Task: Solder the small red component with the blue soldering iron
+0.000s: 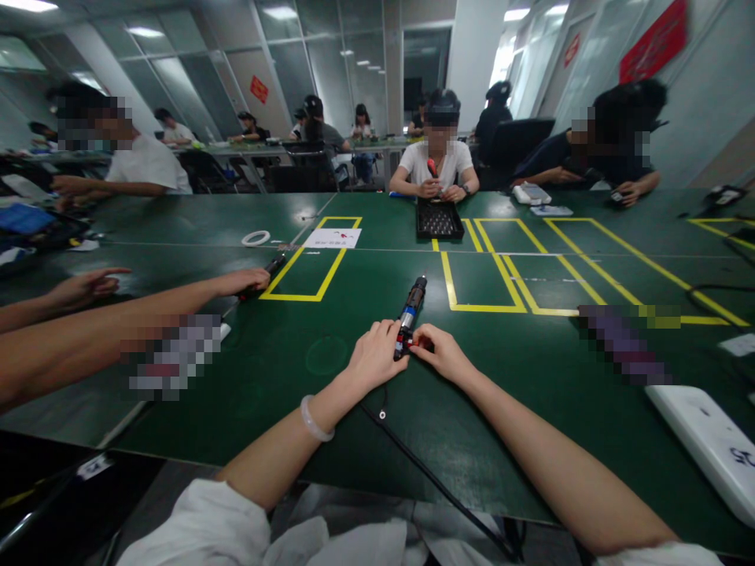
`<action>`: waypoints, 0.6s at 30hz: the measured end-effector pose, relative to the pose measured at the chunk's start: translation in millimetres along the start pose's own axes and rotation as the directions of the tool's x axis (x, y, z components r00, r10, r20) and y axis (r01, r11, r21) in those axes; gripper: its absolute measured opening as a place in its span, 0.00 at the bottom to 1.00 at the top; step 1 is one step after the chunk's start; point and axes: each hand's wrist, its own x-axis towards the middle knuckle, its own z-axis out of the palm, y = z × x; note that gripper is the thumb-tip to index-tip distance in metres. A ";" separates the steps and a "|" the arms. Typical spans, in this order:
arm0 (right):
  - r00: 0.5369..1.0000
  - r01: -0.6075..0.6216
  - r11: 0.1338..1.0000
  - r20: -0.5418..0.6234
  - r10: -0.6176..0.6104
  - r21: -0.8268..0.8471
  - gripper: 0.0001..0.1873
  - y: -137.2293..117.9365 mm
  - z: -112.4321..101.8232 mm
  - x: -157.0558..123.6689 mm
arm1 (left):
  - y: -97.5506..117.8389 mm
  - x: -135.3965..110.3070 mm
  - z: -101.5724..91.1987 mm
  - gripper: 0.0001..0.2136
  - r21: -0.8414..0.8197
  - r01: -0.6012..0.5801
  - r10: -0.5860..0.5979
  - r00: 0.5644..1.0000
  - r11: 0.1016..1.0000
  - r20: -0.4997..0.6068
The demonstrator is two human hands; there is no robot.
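Note:
On the green table lies a corded electric screwdriver [414, 299], black with a silver and blue band, its tip pointing away from me. My left hand [377, 354] is closed around the rear part of its body, thumb at the near end. From the other side my right hand [440, 350] pinches at a small red part on the tool; the fingertips partly hide that spot. A black cable [436, 479] with a small metal ring terminal [382, 414] runs below my hands toward the table edge.
Yellow tape outlines [489, 308] mark the table. A white power bank-like block [701, 440] lies at right. Left, a neighbour's hand [248, 281] holds a dark tool. Opposite, a person works behind a black tray [440, 233]. A tape roll [255, 238] and a paper sheet [333, 238] lie ahead.

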 end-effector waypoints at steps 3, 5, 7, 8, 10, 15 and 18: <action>0.999 0.011 1.000 0.035 -0.011 0.016 0.03 0.0 -1.5 -0.8 | -0.6 -0.3 -0.6 0.27 -0.012 -0.001 0.001 1.000 1.000 0.000; 0.999 0.016 1.000 0.044 -0.017 0.016 0.03 -0.2 -2.8 -1.6 | -0.6 -0.3 -0.9 0.27 -0.030 0.000 0.000 1.000 1.000 0.002; 0.999 0.029 1.000 0.036 -0.029 -0.005 0.03 -0.6 -4.0 -2.1 | -0.4 -0.2 -0.8 0.28 -0.038 0.001 -0.001 1.000 0.999 0.005; 0.999 0.036 0.999 0.027 -0.036 -0.022 0.03 -0.8 -4.5 -2.1 | -0.2 -0.1 -0.5 0.29 -0.036 0.001 -0.001 1.000 0.999 0.005; 0.999 0.043 0.998 0.017 -0.042 -0.055 0.03 -1.1 -5.0 -1.6 | 0.4 0.1 0.6 0.29 -0.023 0.002 -0.002 1.000 1.000 0.001; 0.999 0.036 0.996 -0.004 -0.036 -0.077 0.03 -2.7 -4.4 -0.3 | 3.6 0.7 4.3 0.29 0.046 0.035 -0.035 0.999 0.998 0.010; 0.998 0.067 0.993 -0.016 -0.068 -0.098 0.06 -6.4 -5.4 -1.3 | 7.0 1.8 5.8 0.29 0.093 0.054 -0.054 0.999 0.994 -0.005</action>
